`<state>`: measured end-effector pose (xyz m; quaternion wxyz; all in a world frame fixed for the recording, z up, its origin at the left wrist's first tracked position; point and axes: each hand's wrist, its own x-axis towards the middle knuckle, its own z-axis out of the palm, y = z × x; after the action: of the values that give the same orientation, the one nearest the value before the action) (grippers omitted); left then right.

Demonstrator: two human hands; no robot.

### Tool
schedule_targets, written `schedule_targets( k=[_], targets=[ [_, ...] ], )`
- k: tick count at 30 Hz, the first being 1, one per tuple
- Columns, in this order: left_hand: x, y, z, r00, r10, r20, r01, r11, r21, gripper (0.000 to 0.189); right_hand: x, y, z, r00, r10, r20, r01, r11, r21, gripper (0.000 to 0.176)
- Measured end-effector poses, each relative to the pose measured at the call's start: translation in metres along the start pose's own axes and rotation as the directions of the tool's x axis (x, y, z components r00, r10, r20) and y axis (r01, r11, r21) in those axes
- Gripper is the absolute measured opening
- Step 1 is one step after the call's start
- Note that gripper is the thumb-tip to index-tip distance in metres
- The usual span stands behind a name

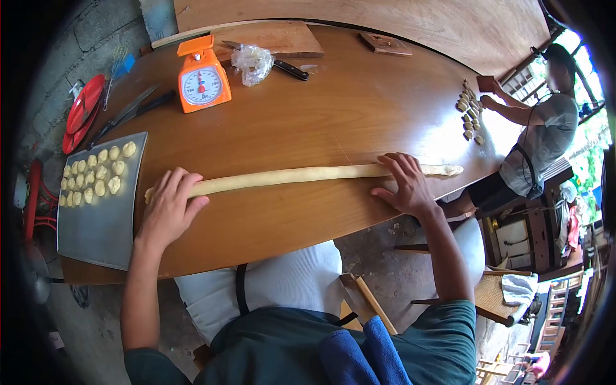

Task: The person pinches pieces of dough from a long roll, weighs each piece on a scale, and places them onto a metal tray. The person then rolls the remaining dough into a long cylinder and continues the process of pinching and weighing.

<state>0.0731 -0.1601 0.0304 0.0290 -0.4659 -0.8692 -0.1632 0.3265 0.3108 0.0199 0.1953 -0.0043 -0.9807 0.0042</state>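
Observation:
A long rope of pale dough (289, 177) stretches across the wooden table (269, 138) in front of me. My left hand (169, 204) lies over its left end, fingers extended and thumb apart. Farther along, my right hand (405, 183) rests on the rope near its right end, fingers spread, with a short tip of dough showing beyond it. Left of my left hand is a grey metal tray (99, 228) bearing rows of small dough balls (101, 173).
An orange scale (203, 80), a plastic bag (252, 63) and a black-handled knife (292, 69) sit at the back. More knives (128, 112) and red plates (85, 112) are at left. Another person (545, 122) stands at right near cut dough pieces (470, 112).

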Motion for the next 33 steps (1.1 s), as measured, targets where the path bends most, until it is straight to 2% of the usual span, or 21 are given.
schedule_targets(
  k=[1,2,5,6,9,10,12,13,15,16,18,21,23,25,27,28,29,30,33],
  targets=[
    [0.002,-0.007,-0.001,0.999,-0.029,0.039,0.028,0.999,0.032,0.041,0.002,-0.002,0.004,0.998,0.027,0.054,-0.028,0.999,0.025,0.046],
    [0.001,-0.015,0.004,0.998,0.030,-0.048,-0.028,0.998,0.054,0.038,0.006,-0.003,0.008,0.993,0.048,0.108,-0.054,0.997,0.052,0.045],
    [-0.006,-0.032,0.008,0.997,0.057,-0.047,-0.054,0.997,0.059,0.039,0.000,0.041,0.020,0.994,0.046,0.101,-0.054,0.995,0.080,0.038],
    [-0.007,-0.035,0.008,0.991,0.105,-0.086,-0.098,0.992,0.077,0.040,-0.002,0.052,0.017,0.990,0.089,0.114,-0.098,0.992,0.074,0.035],
    [-0.017,-0.045,0.001,0.998,0.052,-0.025,-0.051,0.998,0.040,0.040,-0.017,0.090,0.011,0.964,0.229,0.138,-0.228,0.973,-0.023,0.031],
    [-0.020,-0.048,0.000,0.999,0.043,-0.026,-0.042,0.998,0.042,0.040,-0.022,0.102,0.012,0.965,0.222,0.140,-0.221,0.975,-0.019,0.031],
    [-0.027,-0.052,-0.004,0.998,0.058,-0.022,-0.057,0.997,0.050,0.042,-0.033,0.125,0.016,0.954,0.294,-0.053,-0.297,0.953,-0.064,0.036],
    [-0.030,-0.052,-0.006,0.999,0.047,-0.021,-0.046,0.998,0.053,0.042,-0.039,0.138,0.017,0.957,0.286,-0.049,-0.289,0.956,-0.058,0.036],
    [-0.038,-0.052,-0.016,0.999,0.041,0.035,-0.042,0.998,0.048,0.043,-0.046,0.163,0.023,0.901,0.426,-0.084,-0.434,0.872,-0.226,0.039],
    [-0.042,-0.055,-0.018,0.999,0.018,0.036,-0.020,0.998,0.063,0.043,-0.048,0.173,0.025,0.883,0.462,-0.087,-0.469,0.851,-0.236,0.042],
    [-0.049,-0.060,-0.018,0.997,0.081,-0.008,-0.080,0.991,0.109,0.044,-0.053,0.186,0.026,0.855,0.510,-0.092,-0.517,0.822,-0.238,0.047],
    [-0.055,-0.057,-0.023,0.995,-0.061,0.080,0.055,0.996,0.066,0.042,-0.057,0.195,0.021,0.830,0.549,-0.096,-0.557,0.810,-0.185,0.054],
    [-0.059,-0.059,-0.025,0.996,-0.063,0.064,0.060,0.997,0.050,0.041,-0.064,0.199,0.013,0.792,0.607,-0.073,-0.610,0.779,-0.145,0.057],
    [-0.054,-0.058,-0.026,0.999,-0.033,0.038,0.032,0.999,0.015,0.039,-0.074,0.214,0.014,0.736,0.668,-0.107,-0.664,0.685,-0.300,0.060],
    [-0.054,-0.060,-0.031,0.997,-0.078,0.025,0.078,0.997,0.002,0.034,-0.088,0.221,0.009,0.749,0.651,-0.124,-0.645,0.674,-0.361,0.062],
    [-0.053,-0.063,-0.031,0.998,-0.064,0.001,0.064,0.998,0.003,0.031,-0.090,0.221,0.004,0.660,0.745,-0.097,-0.719,0.589,-0.369,0.062],
    [-0.053,-0.066,-0.032,0.998,-0.051,-0.023,0.051,0.999,0.006,0.028,-0.098,0.230,0.004,0.654,0.748,-0.110,-0.724,0.577,-0.377,0.063],
    [-0.053,-0.067,-0.033,0.997,-0.073,-0.010,0.073,0.997,0.010,0.026,-0.100,0.229,0.001,0.609,0.784,-0.121,-0.751,0.520,-0.407,0.064],
    [-0.057,-0.073,-0.035,0.995,-0.101,0.002,0.101,0.995,0.019,0.024,-0.111,0.227,-0.010,0.601,0.781,-0.171,-0.767,0.503,-0.398,0.064]
  ],
)
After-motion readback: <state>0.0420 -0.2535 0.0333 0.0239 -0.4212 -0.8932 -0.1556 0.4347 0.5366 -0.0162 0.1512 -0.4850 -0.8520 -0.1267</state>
